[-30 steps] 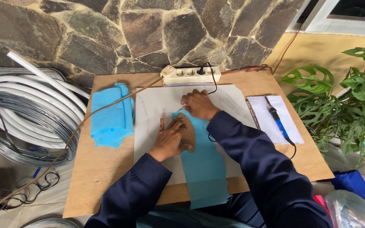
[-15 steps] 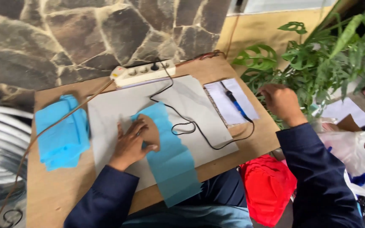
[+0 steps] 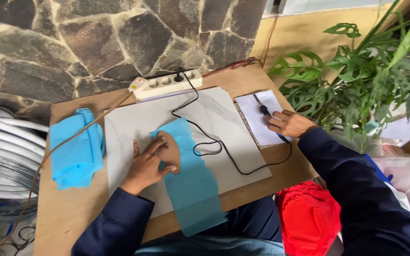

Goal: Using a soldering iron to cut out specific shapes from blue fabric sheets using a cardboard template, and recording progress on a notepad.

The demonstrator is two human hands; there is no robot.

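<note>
Blue fabric strip (image 3: 193, 182), thin, limp, light; lies on marble-look slab (image 3: 224, 118), end overhanging table (image 3: 67, 213) edge. Left hand (image 3: 150, 163) flat, fingers spread, pins brown template (image 3: 171, 150) on strip. Right hand (image 3: 288, 124) closes around black corded tool (image 3: 265, 110) on white sheet (image 3: 257, 118); likely rigid, light, best taken mid-handle. Folded blue stack (image 3: 74, 149) left; white power strip (image 3: 167, 83) behind, unlabelled.

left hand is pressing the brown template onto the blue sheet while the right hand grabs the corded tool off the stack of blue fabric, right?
Not quite. The right hand takes the corded tool from the white pad at the right of the table, not from the stack of blue fabric, which lies at the far left. The left hand does press the brown template onto the blue sheet, as the head view shows.
</note>
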